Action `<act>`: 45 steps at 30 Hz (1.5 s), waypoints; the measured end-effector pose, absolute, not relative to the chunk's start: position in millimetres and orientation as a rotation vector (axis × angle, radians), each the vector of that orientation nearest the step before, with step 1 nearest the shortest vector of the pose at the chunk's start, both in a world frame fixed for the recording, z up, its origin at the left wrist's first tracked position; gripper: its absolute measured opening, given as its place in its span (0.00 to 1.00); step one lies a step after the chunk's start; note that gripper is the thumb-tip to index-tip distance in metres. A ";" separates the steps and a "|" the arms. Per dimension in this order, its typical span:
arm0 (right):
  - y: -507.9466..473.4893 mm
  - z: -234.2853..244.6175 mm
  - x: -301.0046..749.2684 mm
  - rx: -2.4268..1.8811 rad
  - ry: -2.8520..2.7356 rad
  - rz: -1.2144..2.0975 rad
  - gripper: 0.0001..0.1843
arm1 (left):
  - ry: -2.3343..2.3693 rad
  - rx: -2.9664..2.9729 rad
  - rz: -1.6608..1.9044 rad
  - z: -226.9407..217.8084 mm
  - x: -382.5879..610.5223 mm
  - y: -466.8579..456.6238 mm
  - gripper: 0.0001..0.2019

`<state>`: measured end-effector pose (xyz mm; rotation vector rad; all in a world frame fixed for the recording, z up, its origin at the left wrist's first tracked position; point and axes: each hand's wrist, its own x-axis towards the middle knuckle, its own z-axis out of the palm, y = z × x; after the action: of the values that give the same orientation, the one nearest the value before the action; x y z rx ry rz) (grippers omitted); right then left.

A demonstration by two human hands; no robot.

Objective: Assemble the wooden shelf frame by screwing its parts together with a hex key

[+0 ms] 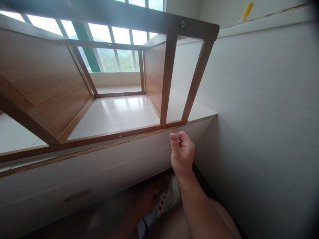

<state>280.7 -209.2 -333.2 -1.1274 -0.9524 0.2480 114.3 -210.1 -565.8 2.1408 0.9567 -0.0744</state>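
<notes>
My right hand [183,152] is closed in a pinch around a thin metal hex key [169,131]. The key's tip meets a bolt hole in the lower rail [139,130] of a brown wooden frame [168,79], near the foot of an upright; most of the key is hidden in my fingers. Lower down, in shadow, my left hand [149,200] is beside a white shoe with red lace details [165,199]. Its fingers look curled, and whatever they may hold is hidden. The frame lies on its side and has wood panels [47,73] between its rails.
A white cabinet [99,166] with a worn wooden edge supports the frame. A white panel wall [261,99] rises close on the right, with a yellow-ended object [247,11] on its top ledge. Behind is a barred window [117,56].
</notes>
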 end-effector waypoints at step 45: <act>-220.1 -328.5 284.6 -1.318 -1.073 -0.143 0.17 | 0.954 2.135 -0.083 -562.9 112.0 -210.1 0.08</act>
<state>284.6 -220.1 -328.5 -1.3179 -1.0729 -0.1426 112.0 -210.1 -562.9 2.1346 0.9536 -0.0827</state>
